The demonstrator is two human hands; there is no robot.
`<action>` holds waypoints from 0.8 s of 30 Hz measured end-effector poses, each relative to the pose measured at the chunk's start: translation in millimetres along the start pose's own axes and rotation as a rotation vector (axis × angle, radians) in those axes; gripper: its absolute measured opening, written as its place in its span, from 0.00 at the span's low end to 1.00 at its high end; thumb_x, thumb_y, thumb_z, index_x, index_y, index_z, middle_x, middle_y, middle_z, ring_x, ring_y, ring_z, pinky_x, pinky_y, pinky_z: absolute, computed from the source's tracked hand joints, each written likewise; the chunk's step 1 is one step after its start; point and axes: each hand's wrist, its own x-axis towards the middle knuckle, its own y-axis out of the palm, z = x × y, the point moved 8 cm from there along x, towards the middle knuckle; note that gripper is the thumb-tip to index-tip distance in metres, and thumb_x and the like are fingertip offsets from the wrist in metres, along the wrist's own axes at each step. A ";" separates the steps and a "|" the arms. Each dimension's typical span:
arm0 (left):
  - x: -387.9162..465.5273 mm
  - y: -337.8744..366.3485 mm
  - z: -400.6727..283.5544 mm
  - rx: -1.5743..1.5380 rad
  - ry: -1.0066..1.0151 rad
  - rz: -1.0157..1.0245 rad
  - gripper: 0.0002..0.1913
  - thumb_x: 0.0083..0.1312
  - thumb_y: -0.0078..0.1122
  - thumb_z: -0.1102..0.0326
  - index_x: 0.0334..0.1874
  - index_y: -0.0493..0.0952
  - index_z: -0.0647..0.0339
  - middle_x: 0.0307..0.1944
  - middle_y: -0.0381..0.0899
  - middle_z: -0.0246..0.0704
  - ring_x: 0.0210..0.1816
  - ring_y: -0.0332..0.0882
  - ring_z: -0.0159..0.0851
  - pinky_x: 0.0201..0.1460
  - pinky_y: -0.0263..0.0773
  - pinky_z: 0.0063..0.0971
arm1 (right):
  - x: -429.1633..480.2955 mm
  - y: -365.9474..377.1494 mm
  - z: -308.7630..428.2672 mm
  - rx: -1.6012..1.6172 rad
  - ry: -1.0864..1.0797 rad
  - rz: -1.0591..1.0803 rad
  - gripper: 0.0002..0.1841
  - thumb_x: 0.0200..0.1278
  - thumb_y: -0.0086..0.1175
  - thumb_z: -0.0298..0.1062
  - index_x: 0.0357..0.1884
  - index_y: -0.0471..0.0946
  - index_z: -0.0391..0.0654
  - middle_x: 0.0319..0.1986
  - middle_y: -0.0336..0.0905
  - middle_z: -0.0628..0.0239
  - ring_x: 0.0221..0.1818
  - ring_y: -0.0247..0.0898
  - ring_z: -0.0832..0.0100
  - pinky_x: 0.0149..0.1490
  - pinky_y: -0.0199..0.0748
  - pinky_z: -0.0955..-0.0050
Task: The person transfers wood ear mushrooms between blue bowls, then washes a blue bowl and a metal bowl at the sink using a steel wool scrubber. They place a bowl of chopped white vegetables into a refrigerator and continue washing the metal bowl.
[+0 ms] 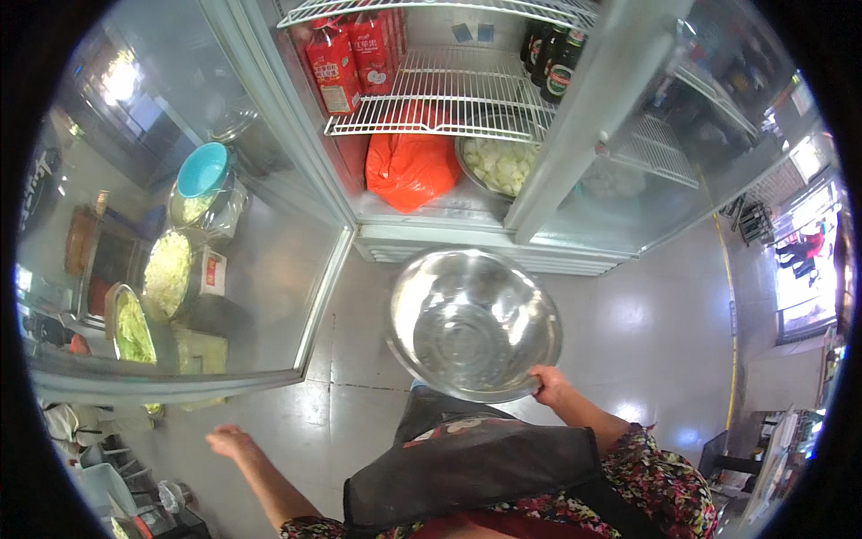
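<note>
My right hand (552, 387) grips the rim of a large stainless steel bowl (465, 337) at its lower right. The bowl hangs over the floor in front of my apron, tilted so its bare inside faces me. My left hand (230, 441) is off to the left, apart from the bowl, below the bottom edge of an open glass fridge door (283, 269). Nothing shows in it; how far its fingers are curled is not clear. Ahead stands the open fridge, with an orange plastic bag (411, 172) and a metal bowl of pale cut vegetable pieces (502, 165) at its bottom.
Red drink cartons (343, 64) and dark bottles (559, 67) stand on a wire shelf (458, 94). A second glass door (626, 168) is at right. Through the left door show a blue basin (203, 168), a bowl of shredded vegetable (167, 273) and a bowl of green shreds (133, 330).
</note>
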 end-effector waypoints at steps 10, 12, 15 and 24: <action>-85.4 150.8 -207.9 -0.204 0.080 0.859 0.31 0.71 0.28 0.44 0.68 0.56 0.59 0.68 0.55 0.39 0.66 0.57 0.43 0.70 0.49 0.40 | -125.8 -328.7 -29.5 0.157 -0.149 -0.460 0.09 0.45 0.56 0.32 0.22 0.66 0.53 0.19 0.57 0.73 0.22 0.55 0.71 0.25 0.53 0.69; -76.9 131.1 -239.7 -0.245 0.164 0.976 0.28 0.71 0.36 0.49 0.68 0.56 0.59 0.65 0.59 0.37 0.60 0.65 0.42 0.65 0.60 0.40 | -151.6 -344.9 -30.8 0.205 -0.182 -0.417 0.09 0.45 0.55 0.31 0.21 0.65 0.53 0.18 0.59 0.73 0.21 0.56 0.72 0.23 0.53 0.71; -87.6 93.7 -234.3 -0.149 -0.008 0.979 0.34 0.70 0.28 0.40 0.71 0.50 0.56 0.70 0.51 0.37 0.68 0.54 0.42 0.70 0.49 0.44 | -190.0 -386.5 -34.5 0.297 -0.152 -0.546 0.08 0.44 0.54 0.28 0.26 0.67 0.49 0.23 0.64 0.69 0.24 0.61 0.71 0.24 0.60 0.70; -182.2 48.0 -206.5 0.257 0.183 1.308 0.26 0.70 0.42 0.47 0.63 0.63 0.57 0.61 0.65 0.30 0.60 0.63 0.35 0.63 0.55 0.38 | -190.1 -445.8 -49.0 0.435 -0.229 -0.700 0.11 0.45 0.54 0.29 0.33 0.68 0.44 0.27 0.64 0.63 0.25 0.61 0.67 0.24 0.63 0.67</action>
